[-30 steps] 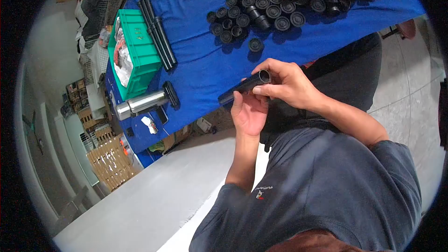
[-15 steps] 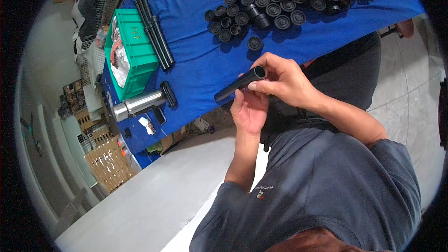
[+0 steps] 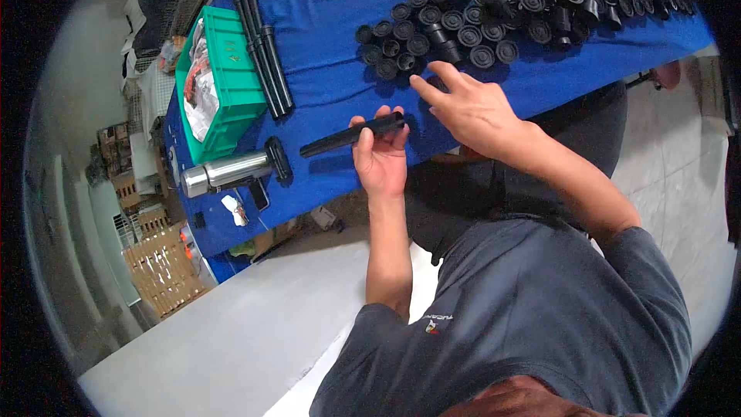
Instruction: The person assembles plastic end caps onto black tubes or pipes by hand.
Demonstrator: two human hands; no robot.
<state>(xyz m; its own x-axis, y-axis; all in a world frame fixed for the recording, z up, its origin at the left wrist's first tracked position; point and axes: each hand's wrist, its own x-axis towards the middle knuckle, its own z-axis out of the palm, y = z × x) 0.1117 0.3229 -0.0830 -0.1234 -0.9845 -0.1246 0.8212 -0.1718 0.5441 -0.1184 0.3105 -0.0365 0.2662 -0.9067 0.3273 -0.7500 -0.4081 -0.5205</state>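
Note:
My left hand is closed around a black tube near its right end, with the palm turned up. The tube lies nearly level over the blue cloth and points left. My right hand is off the tube, above the cloth at the near edge of a pile of round black caps. Its fingers are apart and I see nothing held in them. Whatever lies directly beneath that hand is hidden.
A green crate holding plastic bags stands at the left, with several black tubes beside it. Closer to me lie a steel flask with a black handle and a crumpled white scrap. The blue cloth's front edge runs diagonally.
My right hand has let go of the tube and moved up towards the caps. My left hand has carried the tube left, and the tube now lies flatter. The view has shifted slightly.

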